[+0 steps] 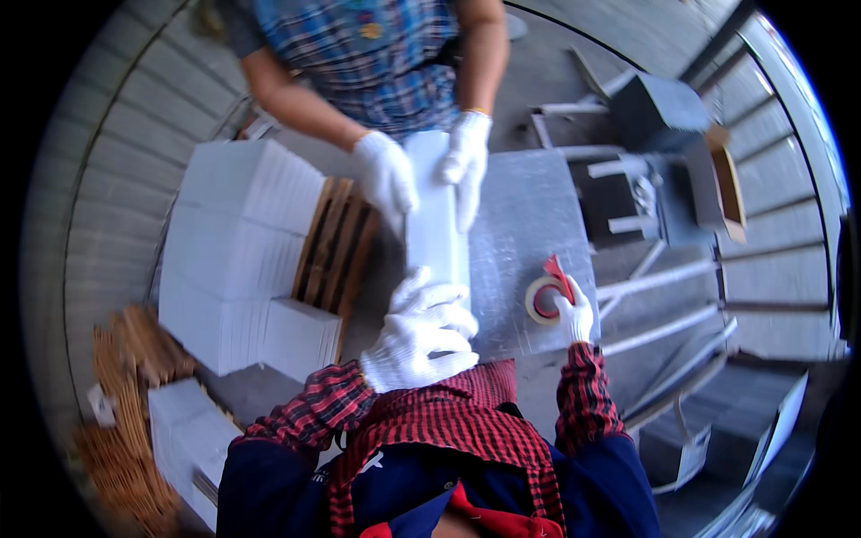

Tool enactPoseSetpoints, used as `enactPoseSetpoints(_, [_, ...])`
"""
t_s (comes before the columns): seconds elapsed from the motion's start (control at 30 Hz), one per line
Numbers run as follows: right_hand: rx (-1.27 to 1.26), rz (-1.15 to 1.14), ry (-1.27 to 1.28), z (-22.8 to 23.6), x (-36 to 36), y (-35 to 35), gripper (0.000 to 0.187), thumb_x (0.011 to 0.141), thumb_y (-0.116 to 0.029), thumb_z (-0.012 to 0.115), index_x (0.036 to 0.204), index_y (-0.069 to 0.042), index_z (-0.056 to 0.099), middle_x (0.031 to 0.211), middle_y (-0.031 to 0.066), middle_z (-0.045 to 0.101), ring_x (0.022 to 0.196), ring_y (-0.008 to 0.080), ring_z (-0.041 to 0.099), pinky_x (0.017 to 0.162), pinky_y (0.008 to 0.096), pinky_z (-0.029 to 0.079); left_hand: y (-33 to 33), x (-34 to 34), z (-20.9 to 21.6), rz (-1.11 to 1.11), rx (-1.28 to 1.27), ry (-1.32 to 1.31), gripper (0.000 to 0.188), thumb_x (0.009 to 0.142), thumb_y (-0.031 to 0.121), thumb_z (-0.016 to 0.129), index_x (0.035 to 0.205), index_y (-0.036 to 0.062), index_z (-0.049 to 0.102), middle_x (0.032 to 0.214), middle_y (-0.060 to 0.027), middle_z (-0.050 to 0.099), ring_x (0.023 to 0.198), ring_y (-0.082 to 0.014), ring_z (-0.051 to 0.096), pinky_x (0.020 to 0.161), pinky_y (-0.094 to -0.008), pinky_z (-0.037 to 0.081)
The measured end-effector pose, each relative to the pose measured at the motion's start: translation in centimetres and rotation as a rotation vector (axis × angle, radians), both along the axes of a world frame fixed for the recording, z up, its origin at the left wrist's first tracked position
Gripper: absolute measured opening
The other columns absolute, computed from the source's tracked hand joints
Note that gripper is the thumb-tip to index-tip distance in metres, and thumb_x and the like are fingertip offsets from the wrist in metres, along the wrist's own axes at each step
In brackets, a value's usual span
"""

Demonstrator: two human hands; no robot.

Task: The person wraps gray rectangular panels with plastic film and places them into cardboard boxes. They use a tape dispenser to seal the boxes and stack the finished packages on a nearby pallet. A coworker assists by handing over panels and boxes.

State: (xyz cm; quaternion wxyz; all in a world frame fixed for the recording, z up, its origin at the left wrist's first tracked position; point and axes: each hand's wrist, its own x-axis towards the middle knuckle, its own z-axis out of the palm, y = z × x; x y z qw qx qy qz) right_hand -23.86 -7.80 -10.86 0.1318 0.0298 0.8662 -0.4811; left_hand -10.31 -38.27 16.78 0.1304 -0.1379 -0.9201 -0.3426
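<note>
A long white box (436, 211) lies lengthwise between me and a co-worker, along the left part of a grey tabletop (520, 206). My left hand (423, 339), in a white knit glove, grips the box's near end, its fingers reaching across that end toward the right. On the right, my gloved right hand (577, 314) is closed around a red tape dispenser (555, 266) carrying a roll of pale tape (541, 299), over the table's right side. The co-worker's gloved hands (466, 161) are on both sides of the box's far part. The box's near edge is hidden behind my left hand.
Left of the table, stacks of white cartons (215, 260) stand by a wooden pallet (327, 242). Brown cardboard strips (126, 439) heap at lower left. On the right are metal frame bars (659, 282), an open brown carton (731, 193) and grey boxes (659, 112).
</note>
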Motion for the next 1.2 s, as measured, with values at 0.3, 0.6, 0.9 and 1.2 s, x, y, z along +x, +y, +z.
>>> enactPoseSetpoints(0.3, [0.625,0.212,0.179,4.0,-0.7,0.2,0.053,0.074,-0.022,0.075,0.125,-0.013,0.063,0.124,0.0225,0.057,0.113,0.0424,0.054,0.095,0.0489,0.047,3.1,1.0,-2.5,0.584,0.026,-0.278,0.106,0.071,0.031,0.082,0.153,0.0135,0.017,0.152,-0.0294,0.017,0.134,-0.0521,0.032,0.106,-0.0575,0.038])
enactPoseSetpoints(0.6, [0.286,0.1,0.631,9.4,3.1,-4.2,0.047,0.075,-0.013,0.074,0.121,-0.008,0.065,0.12,0.0193,0.059,0.115,0.0403,0.053,0.098,0.047,0.044,2.3,1.6,-1.6,0.634,0.075,-0.317,0.1,0.073,0.025,0.078,0.153,0.0142,0.018,0.145,-0.025,0.033,0.121,-0.0462,0.052,0.097,-0.0505,0.049])
enactPoseSetpoints(0.9, [0.054,0.266,0.017,1.4,5.2,-15.2,0.061,0.092,-0.05,0.058,0.127,0.0,0.062,0.122,0.024,0.064,0.112,0.0392,0.061,0.097,0.0437,0.047,-5.0,4.9,-3.2,0.675,0.418,-0.486,0.114,0.072,0.02,0.076,0.156,0.0074,0.001,0.155,-0.0241,0.024,0.143,-0.0365,0.028,0.117,-0.046,0.027])
enactPoseSetpoints(1.2, [-0.137,-0.012,-0.262,2.1,7.0,-25.5,0.069,0.096,-0.056,0.053,0.124,0.006,0.061,0.1,0.0131,0.069,0.088,0.0216,0.062,0.082,0.0349,0.049,-18.5,11.6,-12.0,0.924,0.872,-0.837,0.085,0.073,0.038,0.081,0.138,-0.0003,0.043,0.117,-0.0199,0.065,0.11,-0.0289,0.063,0.096,-0.0378,0.049])
